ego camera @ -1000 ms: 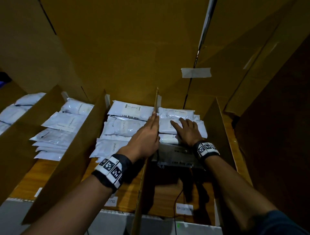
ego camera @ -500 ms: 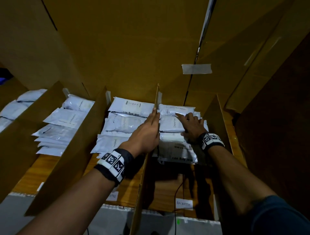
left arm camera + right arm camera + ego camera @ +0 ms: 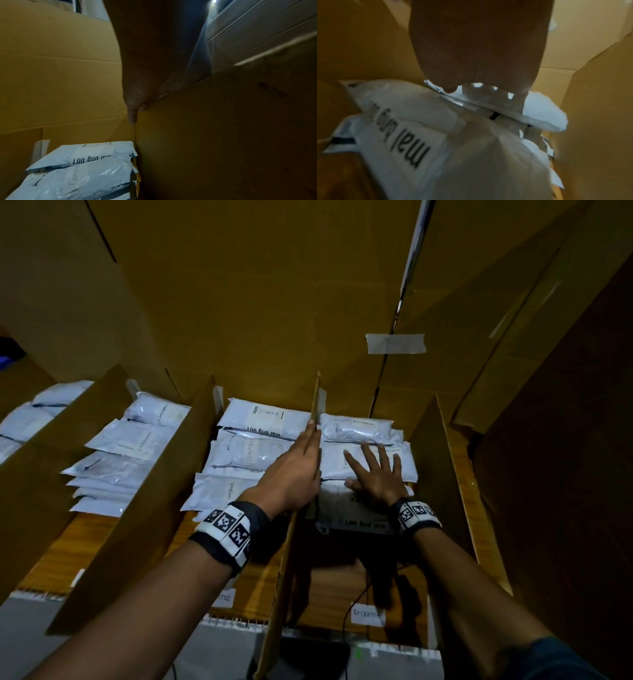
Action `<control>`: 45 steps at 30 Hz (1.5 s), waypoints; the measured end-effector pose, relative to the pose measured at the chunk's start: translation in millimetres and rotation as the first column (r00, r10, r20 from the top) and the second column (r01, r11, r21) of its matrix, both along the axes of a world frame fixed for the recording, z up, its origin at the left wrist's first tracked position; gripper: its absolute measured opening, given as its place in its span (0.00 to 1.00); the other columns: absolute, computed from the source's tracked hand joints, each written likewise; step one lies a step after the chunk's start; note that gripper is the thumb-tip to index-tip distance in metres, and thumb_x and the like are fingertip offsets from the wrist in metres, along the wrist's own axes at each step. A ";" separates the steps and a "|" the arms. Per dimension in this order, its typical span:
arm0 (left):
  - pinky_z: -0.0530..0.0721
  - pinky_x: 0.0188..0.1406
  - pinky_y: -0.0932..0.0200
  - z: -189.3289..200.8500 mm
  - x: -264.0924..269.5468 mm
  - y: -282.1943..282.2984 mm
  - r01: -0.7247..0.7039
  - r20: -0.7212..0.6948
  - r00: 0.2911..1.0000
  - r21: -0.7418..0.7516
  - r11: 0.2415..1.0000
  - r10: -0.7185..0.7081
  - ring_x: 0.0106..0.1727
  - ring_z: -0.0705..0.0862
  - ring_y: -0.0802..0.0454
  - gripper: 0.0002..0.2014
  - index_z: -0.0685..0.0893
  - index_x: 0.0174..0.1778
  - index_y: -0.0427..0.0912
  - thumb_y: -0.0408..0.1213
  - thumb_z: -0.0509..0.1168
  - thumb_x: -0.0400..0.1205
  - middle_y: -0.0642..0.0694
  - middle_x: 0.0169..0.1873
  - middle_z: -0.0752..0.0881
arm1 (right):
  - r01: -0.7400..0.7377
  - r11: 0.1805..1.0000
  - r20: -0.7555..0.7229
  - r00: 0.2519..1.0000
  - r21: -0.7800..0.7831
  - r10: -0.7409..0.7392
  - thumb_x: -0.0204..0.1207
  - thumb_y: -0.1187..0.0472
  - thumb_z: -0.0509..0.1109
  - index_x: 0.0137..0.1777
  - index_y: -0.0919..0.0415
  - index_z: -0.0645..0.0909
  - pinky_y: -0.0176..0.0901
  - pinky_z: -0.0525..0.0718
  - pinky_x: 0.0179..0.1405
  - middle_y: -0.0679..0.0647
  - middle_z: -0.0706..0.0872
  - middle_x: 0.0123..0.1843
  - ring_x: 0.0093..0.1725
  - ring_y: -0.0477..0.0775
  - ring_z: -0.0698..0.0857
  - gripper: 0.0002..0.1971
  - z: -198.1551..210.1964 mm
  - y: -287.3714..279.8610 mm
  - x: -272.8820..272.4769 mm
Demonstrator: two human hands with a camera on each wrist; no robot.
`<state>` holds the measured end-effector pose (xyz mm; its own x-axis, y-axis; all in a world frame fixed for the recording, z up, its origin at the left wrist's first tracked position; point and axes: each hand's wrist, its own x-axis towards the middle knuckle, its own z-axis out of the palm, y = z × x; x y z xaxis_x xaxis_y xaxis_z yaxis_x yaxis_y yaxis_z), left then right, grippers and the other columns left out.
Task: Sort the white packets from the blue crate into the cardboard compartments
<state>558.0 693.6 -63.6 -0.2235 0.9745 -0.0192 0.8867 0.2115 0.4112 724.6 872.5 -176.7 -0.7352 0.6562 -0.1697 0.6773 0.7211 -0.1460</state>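
White packets (image 3: pixel 363 463) lie stacked in the rightmost cardboard compartment. My right hand (image 3: pixel 375 474) lies flat on them with its fingers spread, above a packet printed "mai bng 001" (image 3: pixel 356 517) (image 3: pixel 412 142). My left hand (image 3: pixel 301 460) (image 3: pixel 132 115) rests with straight fingers against the upright cardboard divider (image 3: pixel 315 405) (image 3: pixel 223 135) on that compartment's left side. More white packets (image 3: pixel 250 446) (image 3: pixel 82 169) fill the compartment left of the divider. The blue crate is out of view.
Two further compartments on the left hold packet stacks (image 3: pixel 123 460) (image 3: pixel 30 419). Tall cardboard walls (image 3: pixel 257 302) enclose the back and right. Paper labels (image 3: pixel 366 614) are stuck to the wooden floor at the front. A black cable (image 3: pixel 359 594) runs along the rightmost compartment's floor.
My right hand slid a little forward over the packets and then settled back flat with fingers spread. My left hand stayed against the divider.
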 end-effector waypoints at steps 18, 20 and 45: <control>0.85 0.63 0.45 51.2 -19.1 -187.7 -0.203 0.053 0.979 0.082 0.976 0.199 0.73 0.82 0.48 0.18 0.79 0.77 0.55 0.51 0.64 0.91 0.53 0.73 0.84 | 0.012 0.997 -0.573 0.818 -0.072 -0.051 0.89 0.49 0.68 0.68 0.49 0.84 0.53 0.88 0.51 0.48 0.88 0.62 0.54 0.49 0.89 0.12 157.1 -208.7 46.8; 0.87 0.59 0.46 51.4 -26.5 -240.5 -0.228 0.071 0.973 0.120 0.966 0.221 0.69 0.84 0.50 0.17 0.81 0.76 0.54 0.51 0.64 0.91 0.53 0.69 0.86 | -0.052 0.995 -0.574 0.819 -0.088 -0.008 0.88 0.49 0.69 0.66 0.48 0.84 0.50 0.88 0.49 0.45 0.89 0.59 0.53 0.48 0.89 0.10 166.8 -253.2 41.5; 0.87 0.58 0.44 39.0 -392.3 -654.2 -0.712 -0.076 0.689 0.113 0.693 0.721 0.64 0.86 0.44 0.20 0.77 0.77 0.49 0.49 0.65 0.89 0.47 0.67 0.86 | -0.509 0.856 -0.593 0.718 -0.091 0.364 0.88 0.53 0.70 0.69 0.56 0.83 0.54 0.85 0.56 0.55 0.87 0.62 0.58 0.56 0.85 0.13 169.7 -645.5 -430.0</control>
<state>165.7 39.4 -24.5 -0.8505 0.5148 0.1075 0.5155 0.7756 0.3642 294.6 227.0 -7.0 -0.9426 0.2316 0.2407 0.0497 0.8099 -0.5844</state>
